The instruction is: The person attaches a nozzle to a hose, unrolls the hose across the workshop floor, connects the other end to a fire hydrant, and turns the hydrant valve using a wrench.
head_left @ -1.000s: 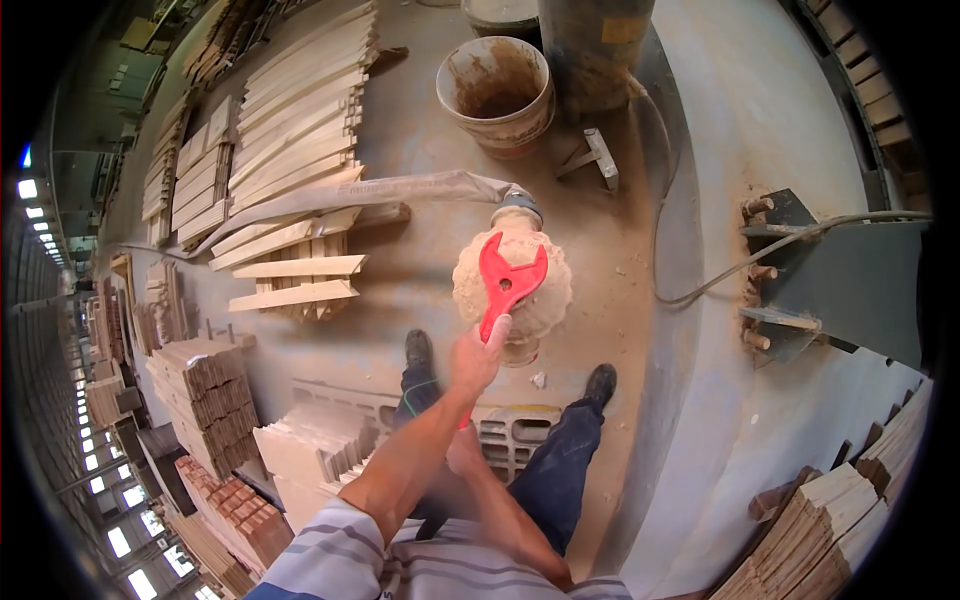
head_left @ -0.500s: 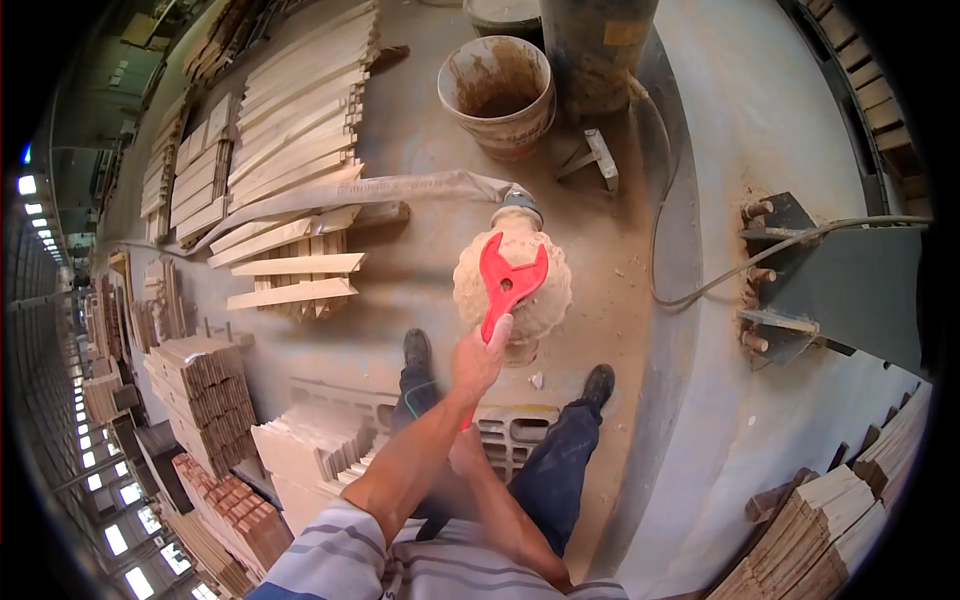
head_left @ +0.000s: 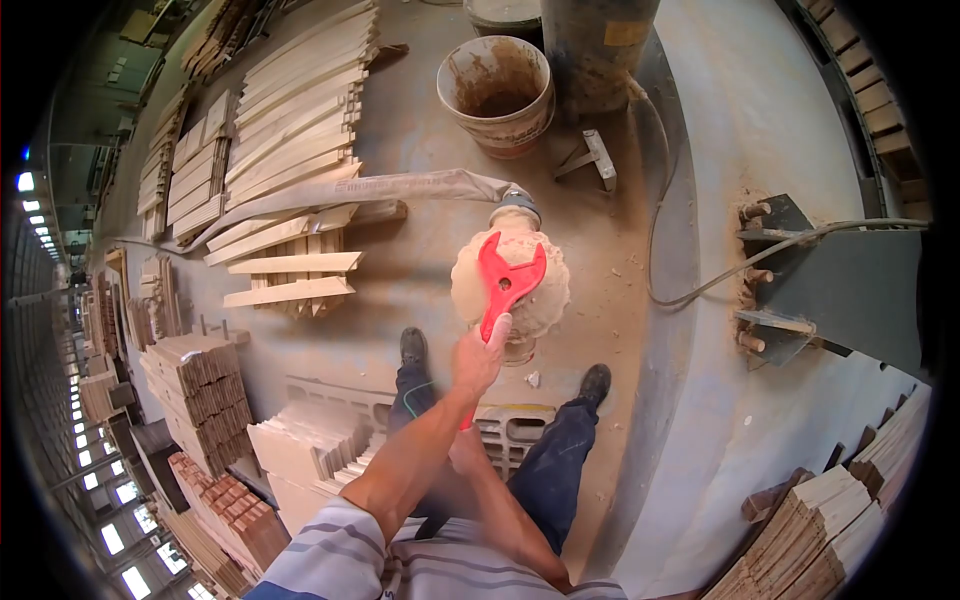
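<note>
A large red open-ended wrench points away from me, its jaws over a dusty, scalloped round fitting on the floor. My left hand is closed around its handle just below the head. Nearer my body, my right hand is closed on the lower end of the same handle, partly hidden behind my left forearm. A flat pale hose joins the far end of the fitting at a grey coupling. Whether the jaws touch the fitting, I cannot tell.
Stacked pale boards lie at the left. A dirty bucket and a metal cylinder stand ahead. A grey bracket and cable are at the right, with a slotted grate between my feet.
The view has shifted slightly, and the surroundings sit a little further left. Both hands keep their hold on the wrench, with no clear movement of it.
</note>
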Tool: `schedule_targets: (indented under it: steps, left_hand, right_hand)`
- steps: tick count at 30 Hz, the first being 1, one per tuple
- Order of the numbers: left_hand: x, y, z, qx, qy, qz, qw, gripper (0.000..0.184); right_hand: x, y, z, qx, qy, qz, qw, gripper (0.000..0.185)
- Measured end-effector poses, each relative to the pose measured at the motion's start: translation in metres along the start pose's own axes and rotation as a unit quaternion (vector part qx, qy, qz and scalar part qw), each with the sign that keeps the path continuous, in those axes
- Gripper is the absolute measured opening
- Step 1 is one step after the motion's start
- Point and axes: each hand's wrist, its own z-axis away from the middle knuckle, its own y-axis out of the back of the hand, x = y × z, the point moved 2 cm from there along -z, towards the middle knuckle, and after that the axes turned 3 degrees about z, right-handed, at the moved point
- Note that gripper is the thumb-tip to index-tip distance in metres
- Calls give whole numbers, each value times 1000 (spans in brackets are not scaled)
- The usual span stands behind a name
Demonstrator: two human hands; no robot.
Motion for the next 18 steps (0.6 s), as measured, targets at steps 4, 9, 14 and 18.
schedule_targets:
  steps: [4, 9, 14, 18]
  left_hand:
    - [-5, -3, -2, 2, -2, 4, 1000, 69]
    - [-7, -6, -3, 13, 3, -1, 1000, 68]
    - [-9, -7, -4, 6, -1, 17, 1000, 68]
    - [-6, -6, -3, 4, 1, 18, 1000, 67]
  right_hand:
    - [5, 2, -3, 8, 7, -7, 1000, 16]
    - [2, 3, 0, 0, 10, -23, 1000, 17]
    - [-3, 4, 4, -2, 10, 11, 1000, 18]
    - [-10, 1, 8, 3, 3, 16, 1000, 19]
